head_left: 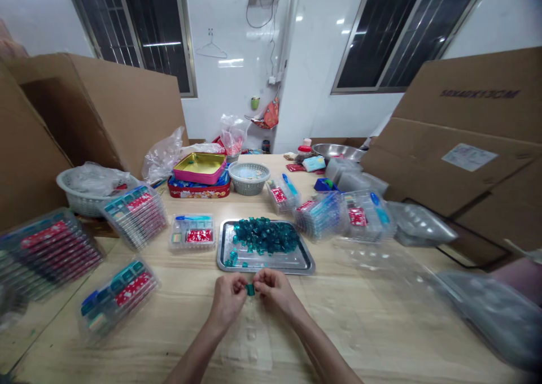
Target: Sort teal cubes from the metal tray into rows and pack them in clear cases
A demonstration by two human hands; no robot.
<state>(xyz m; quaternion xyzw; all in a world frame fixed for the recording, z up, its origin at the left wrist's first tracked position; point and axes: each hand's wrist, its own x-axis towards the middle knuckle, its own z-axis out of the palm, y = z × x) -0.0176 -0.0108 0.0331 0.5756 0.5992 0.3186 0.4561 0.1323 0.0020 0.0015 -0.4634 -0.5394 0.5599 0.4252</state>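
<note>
A small teal piece is pinched between the left hand and right hand, just in front of a steel tray heaped with teal pieces.

The flap of a cardboard box on the right carries dark printed dimensions, apparently 50X40X13CM. The white label below them and the print on the red cards are too blurred to read.

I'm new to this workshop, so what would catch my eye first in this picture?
A metal tray heaped with teal pieces sits mid-table, just beyond the hands. The left hand and right hand pinch one small teal piece between them. Large cardboard boxes rise at the table's right side.
</note>
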